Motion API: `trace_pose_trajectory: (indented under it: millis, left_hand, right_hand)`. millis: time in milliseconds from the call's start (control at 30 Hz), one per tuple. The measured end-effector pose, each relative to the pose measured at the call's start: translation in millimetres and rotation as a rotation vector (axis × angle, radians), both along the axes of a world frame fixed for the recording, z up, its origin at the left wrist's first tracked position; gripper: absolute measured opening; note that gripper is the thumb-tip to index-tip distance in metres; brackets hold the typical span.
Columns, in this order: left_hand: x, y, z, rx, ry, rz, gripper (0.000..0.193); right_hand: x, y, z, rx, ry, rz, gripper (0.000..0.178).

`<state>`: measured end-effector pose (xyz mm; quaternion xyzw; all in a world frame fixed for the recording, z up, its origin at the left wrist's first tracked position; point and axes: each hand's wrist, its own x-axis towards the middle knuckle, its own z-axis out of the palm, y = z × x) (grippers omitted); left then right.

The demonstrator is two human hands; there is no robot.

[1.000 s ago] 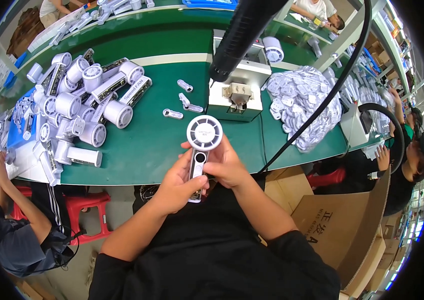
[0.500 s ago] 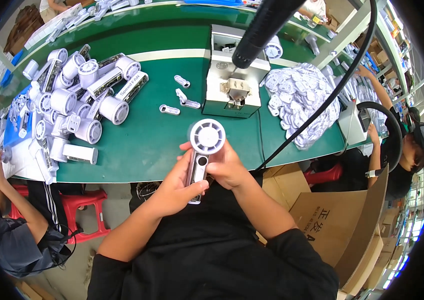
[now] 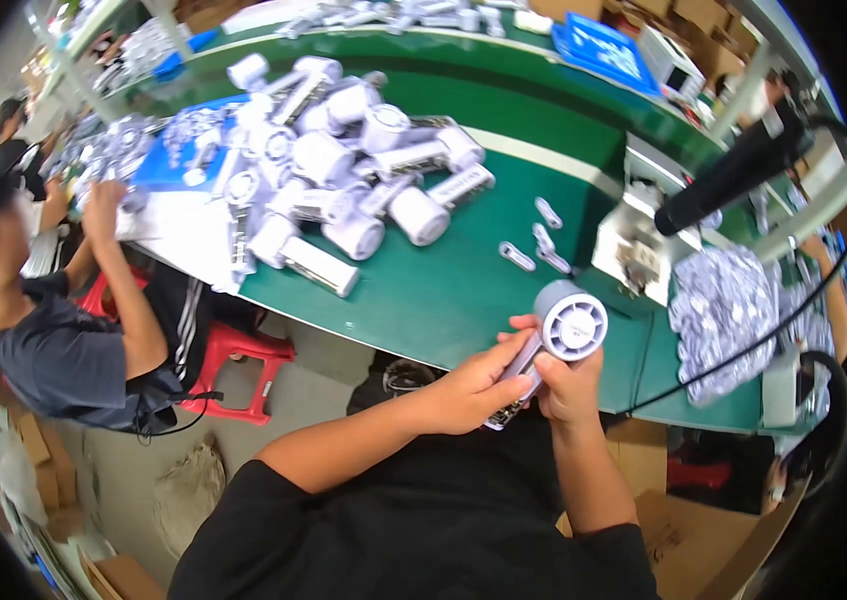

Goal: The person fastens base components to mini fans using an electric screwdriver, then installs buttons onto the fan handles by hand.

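A pale lilac handheld fan (image 3: 576,322) is in both my hands above the front edge of the green table, its round vented head turned up and to the right. My left hand (image 3: 479,385) wraps the handle, where a strip of the inside shows near the lower end. Just under the fan head, my right hand (image 3: 572,388) grips it with the thumb on the handle's upper part. Past the fan, several small pale cover pieces (image 3: 518,256) lie loose on the table. Parts of the handle are hidden by my fingers.
Many similar fans (image 3: 344,190) are heaped on the left. A metal press-like machine (image 3: 634,240) stands at the right, beside a pile of small pale parts (image 3: 729,320). A dark tube and cable (image 3: 734,180) cross there. A seated co-worker (image 3: 74,310) is left, near a red stool (image 3: 244,365).
The view has swung left, so the table and my hands appear further right. The fan has tilted, its head now facing more to the right; both hands still hold it.
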<state>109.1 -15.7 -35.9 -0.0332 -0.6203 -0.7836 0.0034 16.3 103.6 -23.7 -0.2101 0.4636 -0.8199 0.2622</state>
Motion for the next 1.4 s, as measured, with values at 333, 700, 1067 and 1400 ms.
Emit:
trace_pose_trajectory:
  millis: [333,700,1067,1400]
  left_hand:
    - [46.6,-133.5,91.1,-0.083,0.046,0.709,0.045]
    - [48.1,-488.5,85.1,-1.378,-0.763,1.447,0.042]
    - [48.7,-526.5,65.8,-1.446,-1.083,0.905,0.047]
    - [-30.5,-276.6,145.2,-1.25,0.182,0.794,0.018]
  right_hand:
    - [-12.2,-39.0,14.3,-0.089,0.43,0.017,0.08]
    - [-32.5,-3.0,-31.0,0.616,0.672,-0.335,0.021]
    - [-30.3,-9.9,-14.5,0.772,0.922,-0.35,0.017]
    - [-46.5,-46.7,1.8,1.08,1.18,-0.167,0.046]
